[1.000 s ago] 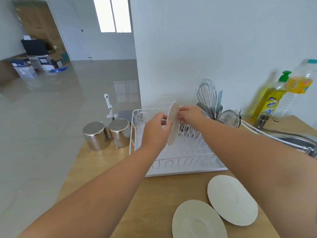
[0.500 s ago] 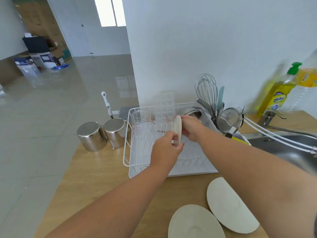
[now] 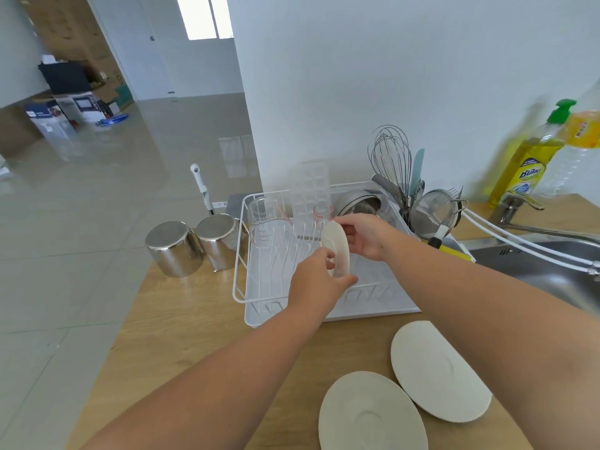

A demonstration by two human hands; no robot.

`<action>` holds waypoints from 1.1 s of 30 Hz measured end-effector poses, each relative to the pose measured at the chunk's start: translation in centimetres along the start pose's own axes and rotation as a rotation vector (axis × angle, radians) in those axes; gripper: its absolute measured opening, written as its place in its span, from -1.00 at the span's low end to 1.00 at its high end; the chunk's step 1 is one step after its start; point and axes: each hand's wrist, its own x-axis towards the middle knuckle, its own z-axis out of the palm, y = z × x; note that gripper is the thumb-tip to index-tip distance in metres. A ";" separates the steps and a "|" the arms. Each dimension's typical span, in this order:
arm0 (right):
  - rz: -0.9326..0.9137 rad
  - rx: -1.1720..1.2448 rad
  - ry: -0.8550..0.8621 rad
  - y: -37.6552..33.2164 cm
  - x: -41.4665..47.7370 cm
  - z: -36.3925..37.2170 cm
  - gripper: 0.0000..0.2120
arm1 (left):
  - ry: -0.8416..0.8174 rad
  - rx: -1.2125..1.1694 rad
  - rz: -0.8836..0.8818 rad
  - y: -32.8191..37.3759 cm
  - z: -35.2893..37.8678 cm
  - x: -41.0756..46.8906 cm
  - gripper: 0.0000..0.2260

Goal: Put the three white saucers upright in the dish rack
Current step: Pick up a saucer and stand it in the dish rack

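Observation:
A white saucer [image 3: 337, 245] stands on edge among the tines of the white dish rack [image 3: 238, 271], held from both sides. My left hand [image 3: 316, 282] grips its lower near rim; my right hand [image 3: 365, 235] pinches its upper far rim. Two more white saucers lie flat on the wooden counter near me, one at the front [image 3: 371, 417] and one to its right [image 3: 438, 373], slightly overlapping.
The rack also holds a glass measuring cup [image 3: 266, 219], a clear tray, a steel bowl [image 3: 357, 203], a whisk [image 3: 389, 157] and a strainer [image 3: 431, 216]. Two steel canisters [image 3: 191, 243] stand left of it. The sink [image 3: 552, 264], tap and soap bottle [image 3: 532, 160] are on the right.
Both hands have lowered the saucer from above the rack down between the tines, and my view has shifted closer and slightly left.

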 end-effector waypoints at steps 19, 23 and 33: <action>0.016 -0.208 0.090 0.3 -4.5 0.0 -0.81 | -0.093 0.247 0.068 -0.2 -0.9 -1.3 -0.53; -0.238 -0.459 0.347 0.2 -6.5 -0.2 -0.79 | 0.044 0.255 0.365 -0.6 -2.4 -3.2 -0.65; -0.529 -0.973 0.350 10.6 -16.4 -1.8 -0.80 | -0.181 0.244 0.249 -6.5 -1.8 -9.0 -0.89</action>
